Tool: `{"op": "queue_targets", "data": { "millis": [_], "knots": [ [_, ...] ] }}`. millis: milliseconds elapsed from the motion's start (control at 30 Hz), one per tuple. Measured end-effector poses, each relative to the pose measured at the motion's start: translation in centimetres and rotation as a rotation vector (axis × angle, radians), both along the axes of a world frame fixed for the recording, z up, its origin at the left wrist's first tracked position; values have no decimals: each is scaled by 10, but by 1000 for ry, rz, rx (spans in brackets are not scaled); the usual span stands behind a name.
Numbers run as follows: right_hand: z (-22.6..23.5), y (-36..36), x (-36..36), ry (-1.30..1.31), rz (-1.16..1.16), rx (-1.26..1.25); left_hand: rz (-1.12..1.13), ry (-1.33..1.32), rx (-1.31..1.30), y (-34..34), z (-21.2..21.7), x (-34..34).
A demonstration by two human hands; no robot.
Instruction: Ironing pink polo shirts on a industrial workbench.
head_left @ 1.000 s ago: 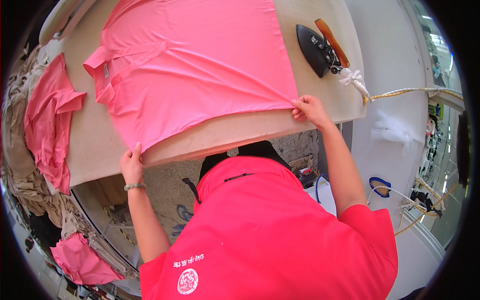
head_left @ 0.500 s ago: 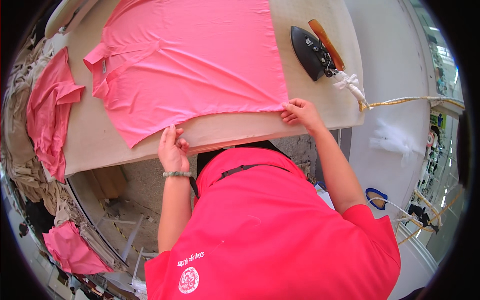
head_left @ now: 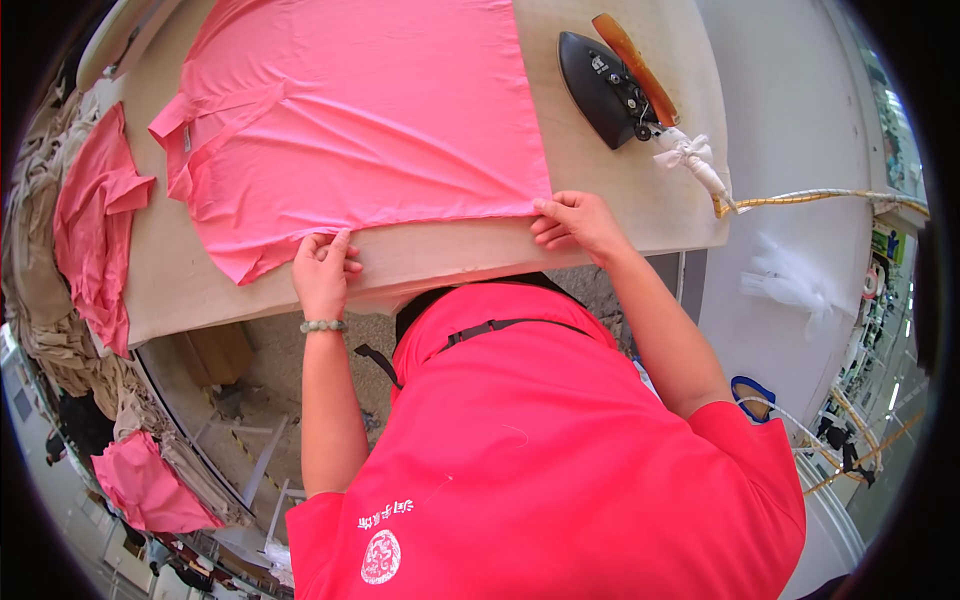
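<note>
A pink collared shirt [head_left: 400, 130] lies spread on the cream padded ironing table [head_left: 440, 248], its collar toward the left and its straight hem on the right. My left hand [head_left: 325, 270] pinches the near edge of the shirt, left of the middle. At the near right corner, by the hem, my right hand [head_left: 580, 222] grips the fabric between thumb and fingers. Soft creases run across the cloth between the two hands. To the right of the shirt rests a black iron [head_left: 610, 90] with a brown handle, apart from both hands.
A hose [head_left: 800, 198] leads off right from the iron's cloth-wrapped end. Another pink garment [head_left: 100, 220] hangs over the table's left side, beside heaped beige cloth [head_left: 40, 270]. Lower left lies more pink cloth [head_left: 150, 485]. White netting [head_left: 790, 285] is on the white surface at right.
Both hands have shifted left and slightly away from me, and the shirt has slid left with them. The near edge by my left hand is bunched more. The iron stays on the table.
</note>
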State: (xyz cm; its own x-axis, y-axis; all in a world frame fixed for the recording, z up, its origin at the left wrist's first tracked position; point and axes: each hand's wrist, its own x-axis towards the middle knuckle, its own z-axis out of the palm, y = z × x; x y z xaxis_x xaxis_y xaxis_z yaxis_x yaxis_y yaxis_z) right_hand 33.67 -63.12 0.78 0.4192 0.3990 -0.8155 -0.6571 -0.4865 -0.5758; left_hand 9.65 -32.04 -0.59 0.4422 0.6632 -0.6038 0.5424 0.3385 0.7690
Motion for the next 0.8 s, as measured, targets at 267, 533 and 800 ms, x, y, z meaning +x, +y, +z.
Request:
{"op": "queue_targets", "data": {
  "millis": [267, 533, 800],
  "knots": [
    [2, 2, -2, -18, -38, -27, -11, -9, 88, 4, -5, 2],
    [-12, 1, -13, -199, -21, -58, -225, 125, 205, 13, 4, -15],
    [-8, 4, -22, -305, -27, -90, -373, 266, 489, 6, -4, -24]
  ]
}}
